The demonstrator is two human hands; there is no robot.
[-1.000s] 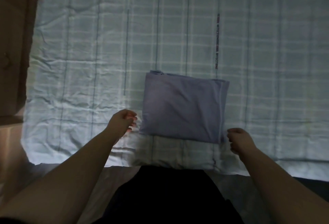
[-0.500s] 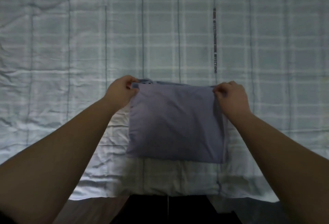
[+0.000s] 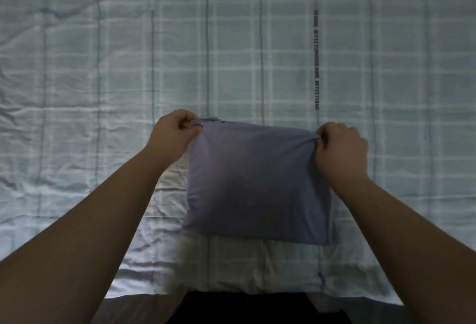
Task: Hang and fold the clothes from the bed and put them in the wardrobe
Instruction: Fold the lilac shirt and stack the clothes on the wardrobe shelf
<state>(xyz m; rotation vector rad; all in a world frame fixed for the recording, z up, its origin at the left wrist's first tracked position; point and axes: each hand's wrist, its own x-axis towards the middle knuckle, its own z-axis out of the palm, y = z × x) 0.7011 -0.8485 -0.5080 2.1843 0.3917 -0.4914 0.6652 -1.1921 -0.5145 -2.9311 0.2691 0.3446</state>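
A folded lavender-blue garment (image 3: 255, 184) lies as a rough square on the bed near its front edge. My left hand (image 3: 173, 135) pinches the garment's far left corner between thumb and fingers. At the far right corner, my right hand (image 3: 340, 151) grips the cloth, which bunches under the fingers. The far edge looks slightly lifted and stretched between the two hands, while the near edge rests flat on the bed.
The bed is covered by a pale checked sheet (image 3: 103, 78), wrinkled on the left, with a dark printed strip (image 3: 316, 60) beyond the garment. The bed's front edge (image 3: 257, 290) runs along the bottom, with my dark clothing below it.
A second ago both hands were at the garment's near corners. They moved to the far corners and took hold; since half a second ago the grip has tightened and the far edge is pulled taut.
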